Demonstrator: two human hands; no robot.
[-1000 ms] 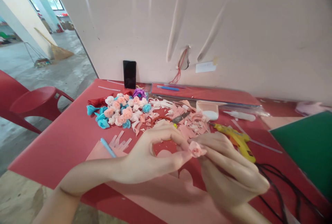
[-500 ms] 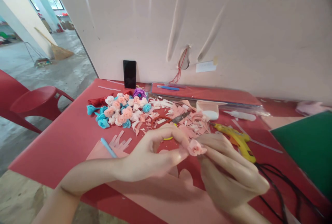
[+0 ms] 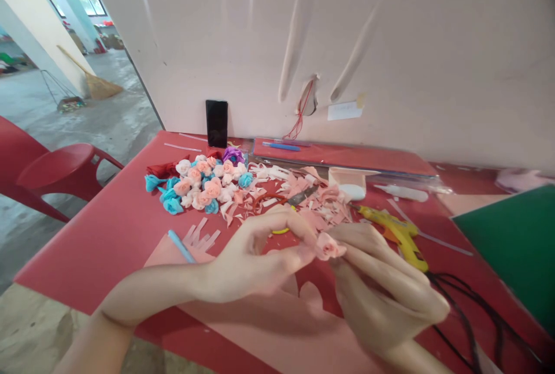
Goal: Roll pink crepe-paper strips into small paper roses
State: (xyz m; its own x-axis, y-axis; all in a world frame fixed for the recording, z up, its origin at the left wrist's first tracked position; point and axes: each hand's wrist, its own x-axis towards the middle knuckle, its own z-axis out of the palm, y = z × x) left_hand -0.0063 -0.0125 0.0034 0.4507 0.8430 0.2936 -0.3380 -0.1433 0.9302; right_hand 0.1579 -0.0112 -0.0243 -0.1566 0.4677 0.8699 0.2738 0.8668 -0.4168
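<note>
Head view, looking down on a red counter (image 3: 108, 235). The small pink rolled-paper rose (image 3: 328, 245) sits above the counter's near half, between the two hands and touching both. The left hand (image 3: 249, 258) comes in from the left, and its grip is closed: thumb and forefinger pinch the rose's left edge while the other fingers curl under. The right hand (image 3: 381, 287) comes in from the right and below. Its grip is also closed, with the fingertips gathered on the rose's right side and underside. The rose therefore lies at the tips of both hands, to the right of the left grip and to the left of the right grip, neither being clearly nearer. Its bloom faces up and towards the camera. Its base, and so the line of its axis, is hidden behind the fingers.

Count: one rose in hand and two hands. Beyond them on the counter lie:
- One heap of finished paper roses (image 3: 203, 183), mostly pink and white, with about six turquoise and one purple; the exact total cannot be told.
- One spread of pink paper offcuts (image 3: 321, 206).
- One yellow hot-glue gun (image 3: 396, 232), just beyond the right hand, with a black cable (image 3: 468, 310) trailing to the near right.
- One pale blue stick (image 3: 181, 247), left of the left forearm.
- One pink sheet with heart-shaped cut-outs (image 3: 277, 322), under the hands.
- One dark green sheet (image 3: 511, 247), at the far right.
- One black phone (image 3: 216, 123), propped upright against the pale board behind.

One red plastic chair (image 3: 52, 171) stands off the counter's left side.
</note>
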